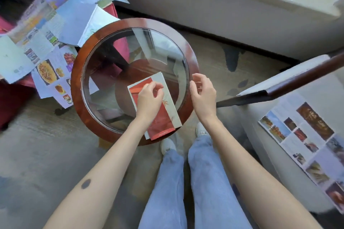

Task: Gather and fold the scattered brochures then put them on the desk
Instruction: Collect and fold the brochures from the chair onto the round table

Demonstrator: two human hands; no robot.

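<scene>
Tabletop: left fingers on brochure

A: Which colours are shown by the folded brochure at the near edge of the round table?
B: A deep red cover is seen, bordered in pale grey-green, with an orange leaf motif. The table's rim is stained reddish brown around clear glass.
A: And the open brochures beyond its left edge?
B: Pale blue and white sheets are broken by photo panels; orange-red dishes are printed on the nearest sheet. Crimson upholstery is seen beneath.
A: The right-hand brochure?
B: Rust, brown and sky-blue photographs are set on white.
</scene>
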